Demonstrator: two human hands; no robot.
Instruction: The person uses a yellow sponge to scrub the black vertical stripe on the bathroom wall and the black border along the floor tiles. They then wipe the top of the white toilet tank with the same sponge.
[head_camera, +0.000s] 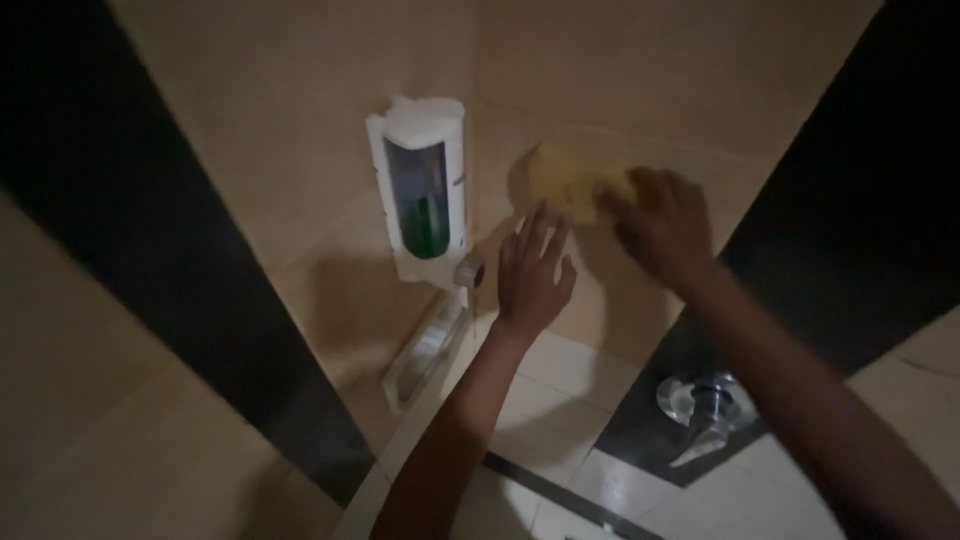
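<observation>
My right hand (665, 222) presses a yellow sponge (568, 180) flat against the beige tiled wall (640, 70), its fingers closed over the sponge's right part. My left hand (532, 272) rests open on the same wall just below and left of the sponge, fingers spread and pointing up. A white wall-mounted soap dispenser (420, 180) with a dark window and green liquid inside hangs left of both hands. Its small round button or nozzle (470, 270) sits close to my left hand.
A chrome tap handle (705, 405) juts from a dark tile strip at the lower right. A metal fitting (425, 350) sits below the dispenser. Wide dark tile bands (130, 200) run down the wall at left and right. The scene is dim.
</observation>
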